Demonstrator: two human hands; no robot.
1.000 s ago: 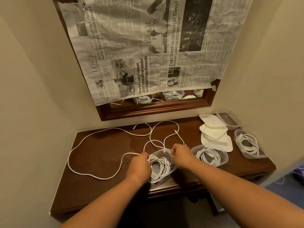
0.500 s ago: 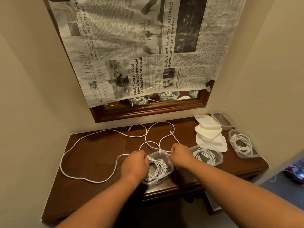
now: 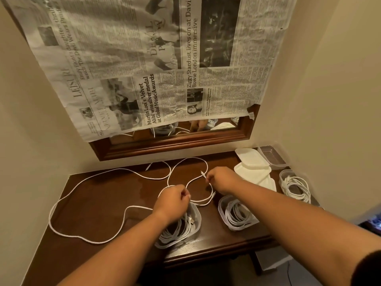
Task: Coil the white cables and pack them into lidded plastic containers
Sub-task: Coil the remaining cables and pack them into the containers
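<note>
A long loose white cable [image 3: 86,180] sprawls in loops over the left and middle of the dark wooden table [image 3: 107,203]. My left hand [image 3: 172,200] pinches this cable just behind a clear container [image 3: 196,220] that holds a coiled cable [image 3: 175,230]. Farther back, my right hand [image 3: 221,179] grips the same cable near its plug end. A second clear container [image 3: 221,207] with a coil sits to the right of the first. A third coil-filled container [image 3: 285,174] stands at the right edge.
White lids [image 3: 252,159] are stacked at the back right, next to an empty clear container [image 3: 272,157]. A wood-framed mirror [image 3: 171,141], mostly covered by newspaper [image 3: 144,58], hangs above the table. Walls close in on both sides.
Both hands have lifted away from the front container. My right hand moved back and to the right with the cable end; my left hand rose to the container's rear edge.
</note>
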